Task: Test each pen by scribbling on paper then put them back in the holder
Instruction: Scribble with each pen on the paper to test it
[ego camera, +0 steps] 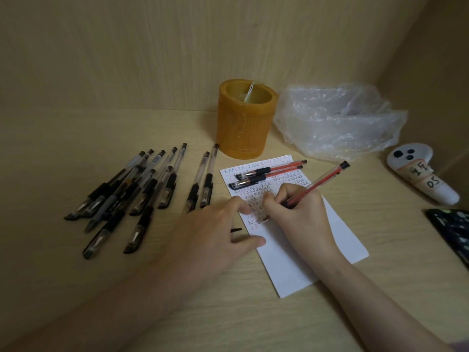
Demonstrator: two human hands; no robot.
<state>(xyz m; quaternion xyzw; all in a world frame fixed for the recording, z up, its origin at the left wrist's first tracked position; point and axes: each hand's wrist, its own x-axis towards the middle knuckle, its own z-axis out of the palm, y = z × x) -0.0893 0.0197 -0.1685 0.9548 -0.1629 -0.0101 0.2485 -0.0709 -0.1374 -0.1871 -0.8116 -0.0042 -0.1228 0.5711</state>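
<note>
Pen holder [244, 123] amber-orange, faint embossed pattern on the front. Desk [76, 153] pale wood grain. Paper [302, 255] white, rows of small red and black marks on its upper part. Loose pens [142, 191] on the desk clear with black grips and caps. Two pens on the paper [264, 176] red barrels, black grips. Held pen [322, 180] red barrel, black end. Plastic bag [337, 123] clear. Controller [421, 174] white, black buttons, black handwriting on a label. Dark object [454, 232] at right edge, light speckles.

Single head-worn view, wide-angle. Looks forward and down, close over the pale wood-grain bench [76, 153]. Faces the corner walls.
</note>
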